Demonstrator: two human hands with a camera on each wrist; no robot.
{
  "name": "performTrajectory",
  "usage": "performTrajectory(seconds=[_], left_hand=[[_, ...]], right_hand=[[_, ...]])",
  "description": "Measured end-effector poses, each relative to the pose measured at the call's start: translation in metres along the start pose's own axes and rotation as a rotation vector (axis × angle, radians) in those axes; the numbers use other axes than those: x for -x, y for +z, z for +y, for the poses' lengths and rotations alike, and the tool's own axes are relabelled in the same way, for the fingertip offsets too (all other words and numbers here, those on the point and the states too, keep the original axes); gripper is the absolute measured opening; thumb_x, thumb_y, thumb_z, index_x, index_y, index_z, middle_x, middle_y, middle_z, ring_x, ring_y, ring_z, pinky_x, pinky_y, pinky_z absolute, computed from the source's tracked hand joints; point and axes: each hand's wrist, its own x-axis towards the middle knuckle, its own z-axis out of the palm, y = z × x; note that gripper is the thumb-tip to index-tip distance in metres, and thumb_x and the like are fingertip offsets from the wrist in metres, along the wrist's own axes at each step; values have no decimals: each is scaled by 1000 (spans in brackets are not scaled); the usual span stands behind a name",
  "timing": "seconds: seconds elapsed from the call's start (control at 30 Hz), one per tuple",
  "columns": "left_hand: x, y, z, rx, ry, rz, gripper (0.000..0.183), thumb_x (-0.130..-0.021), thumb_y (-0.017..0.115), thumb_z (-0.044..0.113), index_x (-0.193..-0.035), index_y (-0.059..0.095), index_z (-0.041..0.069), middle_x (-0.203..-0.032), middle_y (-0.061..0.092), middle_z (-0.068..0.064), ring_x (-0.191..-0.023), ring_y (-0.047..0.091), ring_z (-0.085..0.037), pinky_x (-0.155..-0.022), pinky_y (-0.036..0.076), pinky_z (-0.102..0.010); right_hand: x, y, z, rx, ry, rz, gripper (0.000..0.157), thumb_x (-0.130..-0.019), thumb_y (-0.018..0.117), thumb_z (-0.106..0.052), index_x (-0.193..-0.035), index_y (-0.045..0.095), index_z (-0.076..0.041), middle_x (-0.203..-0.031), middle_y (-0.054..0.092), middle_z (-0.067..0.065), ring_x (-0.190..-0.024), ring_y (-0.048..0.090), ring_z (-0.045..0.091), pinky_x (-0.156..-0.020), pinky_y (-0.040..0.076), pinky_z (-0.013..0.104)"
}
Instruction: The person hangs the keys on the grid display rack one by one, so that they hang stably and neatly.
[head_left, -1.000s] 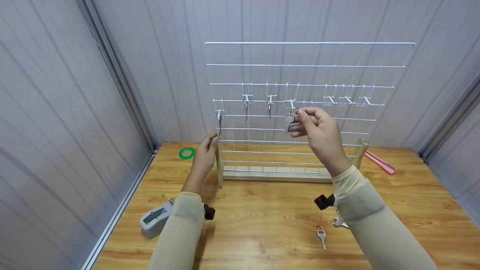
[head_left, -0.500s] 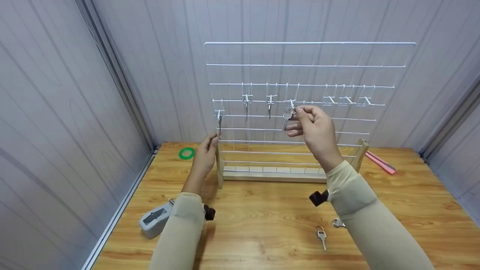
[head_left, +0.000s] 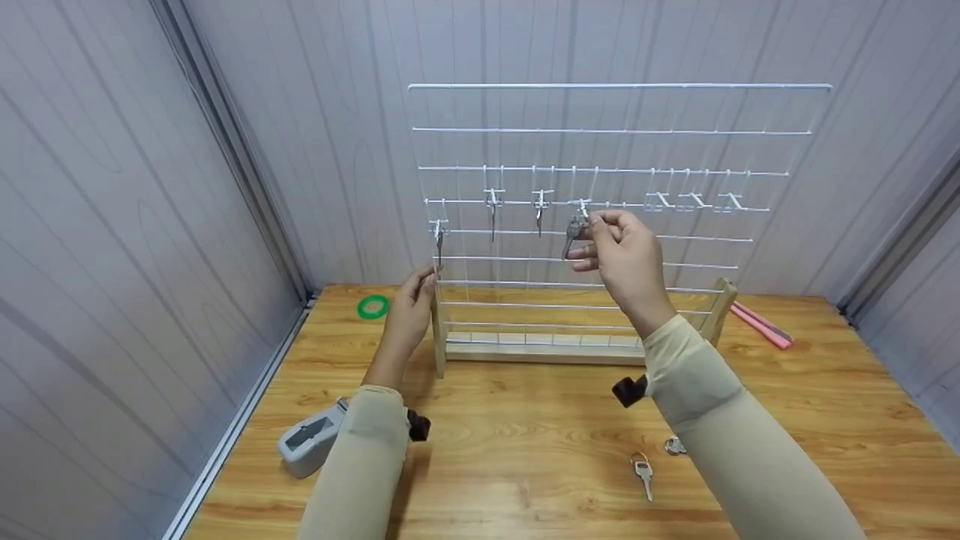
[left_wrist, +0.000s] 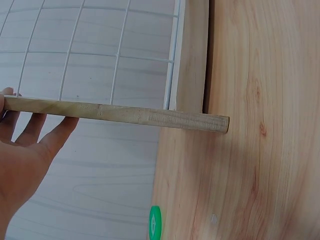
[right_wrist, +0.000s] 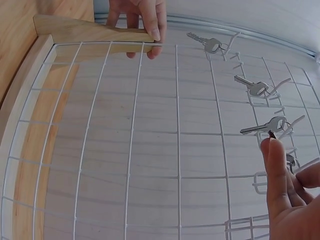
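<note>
My right hand (head_left: 630, 255) pinches a silver key (head_left: 574, 234) by its ring at a white hook (head_left: 583, 206) on the wire grid rack (head_left: 525, 282); in the right wrist view fingers partly cover this key (right_wrist: 291, 161). Whether the ring is over the hook cannot be made out. My left hand (head_left: 409, 306) grips the rack's wooden side post (left_wrist: 125, 114), thumb on one side and fingers on the other. Further keys hang from hooks to the left: one hanging key (head_left: 440, 241) near the post, then a second key (head_left: 493, 216) and a third key (head_left: 539, 216).
Several bare hooks (head_left: 695, 200) stick out at the rack's right. On the wooden table (head_left: 525, 450) lie a key with ring (head_left: 643, 477), another key (head_left: 675, 446) partly behind my sleeve, a grey plastic holder (head_left: 311, 439), green tape (head_left: 373, 306) and a pink-handled tool (head_left: 761, 326).
My right hand has shifted slightly left and toward the hook with the key, which has swung and turned. My left hand stays on the post.
</note>
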Motion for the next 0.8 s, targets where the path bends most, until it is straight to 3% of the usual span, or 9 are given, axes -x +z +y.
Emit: performTrajectory(seconds=[0.4, 0.8], left_hand=[[0, 1, 0, 11, -10, -1, 37, -115, 51, 25, -147, 62, 10, -153, 63, -18, -146, 56, -34, -122, 48, -53], [-1, 1, -1, 14, -38, -6, 37, -115, 50, 28, -147, 63, 14, -155, 62, -14, -146, 56, -32, -122, 48, -53]], right_hand=[[3, -1, 2, 45, -19, -25, 36, -114, 54, -25, -137, 59, 2, -122, 76, 26, -81, 79, 12, -72, 68, 31], [35, -29, 5, 169, -58, -63, 38, -113, 56, -28, -139, 61, -1, -122, 77, 21, -90, 82, 20, -73, 67, 31]])
